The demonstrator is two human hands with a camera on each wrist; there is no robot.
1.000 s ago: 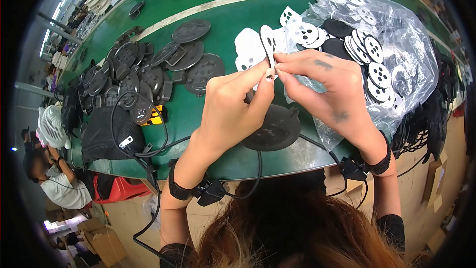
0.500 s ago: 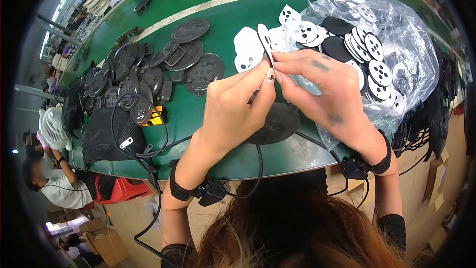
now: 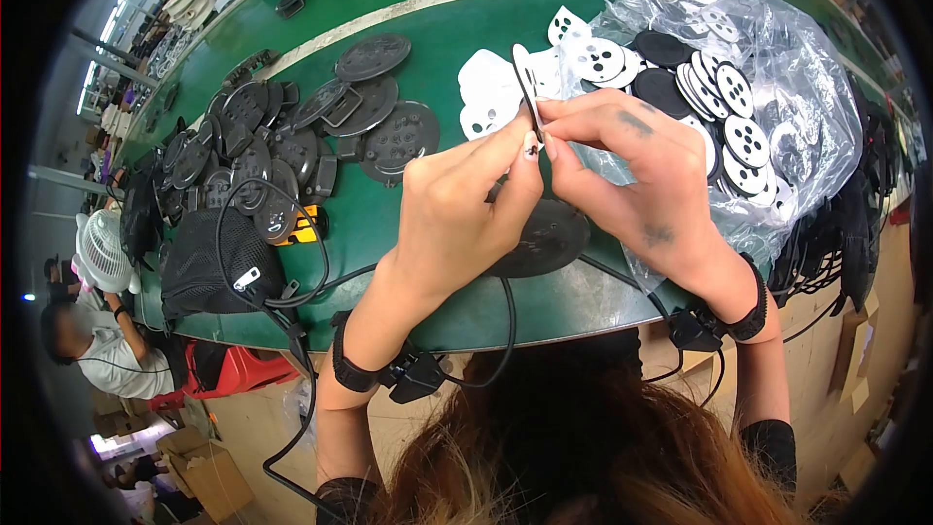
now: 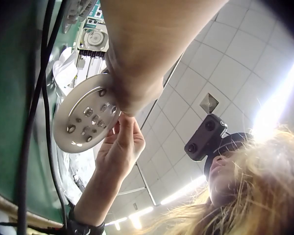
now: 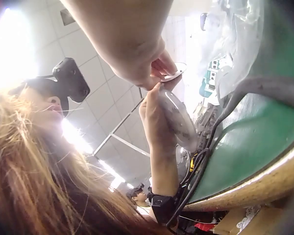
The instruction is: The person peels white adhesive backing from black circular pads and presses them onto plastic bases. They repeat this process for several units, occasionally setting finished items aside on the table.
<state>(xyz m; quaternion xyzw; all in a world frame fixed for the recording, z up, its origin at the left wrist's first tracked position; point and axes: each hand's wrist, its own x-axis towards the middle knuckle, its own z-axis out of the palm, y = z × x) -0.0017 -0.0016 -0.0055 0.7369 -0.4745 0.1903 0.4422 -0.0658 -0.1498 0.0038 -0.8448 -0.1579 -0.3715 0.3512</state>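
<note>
In the head view, my left hand (image 3: 462,199) and right hand (image 3: 637,175) meet at a thin disc (image 3: 526,78), white with a black edge, standing nearly edge-on. Thumb and fingertips of both hands pinch its lower end. Below them is a round dark plate (image 3: 546,238), partly covered by the left hand. The left wrist view shows this plate (image 4: 83,120), with several holes, beside the left hand's fingers; whether they grip it is hard to tell. In the right wrist view the thin disc (image 5: 176,73) is at the right hand's fingertips, with the plate (image 5: 179,120) beneath.
Dark round parts (image 3: 292,146) are heaped at left, by a black mesh pouch (image 3: 219,262) and cables. White cut pieces (image 3: 486,87) lie beyond the hands. At right, a clear plastic bag (image 3: 816,107) holds white and black discs. Cables hang from both wrists.
The thin disc has turned more edge-on between the fingertips. Both hands stay nearly in place. Dark parts at the table's far side have shifted to the right.
</note>
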